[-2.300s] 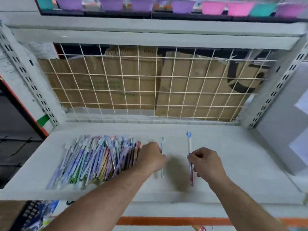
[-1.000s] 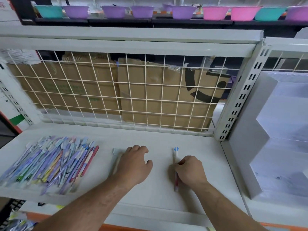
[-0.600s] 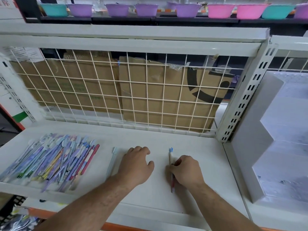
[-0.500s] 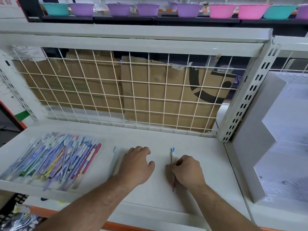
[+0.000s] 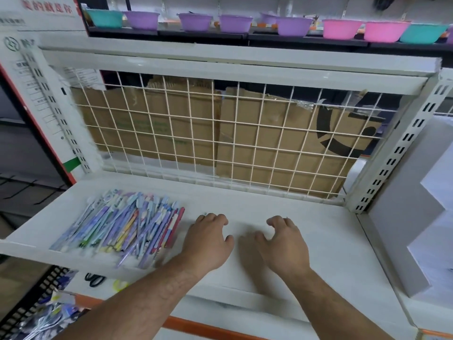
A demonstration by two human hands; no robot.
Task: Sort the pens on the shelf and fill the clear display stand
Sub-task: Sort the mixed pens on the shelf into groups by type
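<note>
Single pens gone from under both hands since a moment ago; left hand (image 5: 208, 239) and right hand (image 5: 282, 241) now spread, clawed, empty on shelf (image 5: 331, 241) front-centre; pen pile (image 5: 122, 224) at left edge unsorted

Red Chinese characters run across a white sign (image 5: 46, 8) at the top left, cut off by the frame's edge and too blurred to read with certainty. Beneath them, a round grey logo (image 5: 11, 43) with further characters heads a white poster (image 5: 29, 77) of small print, illegible here. Faint green lettering (image 5: 142, 126) crosses a cardboard box (image 5: 157, 123) behind the wire grid, also unreadable. A bold black curved mark (image 5: 343, 138) stands on a second box (image 5: 269, 143).
</note>
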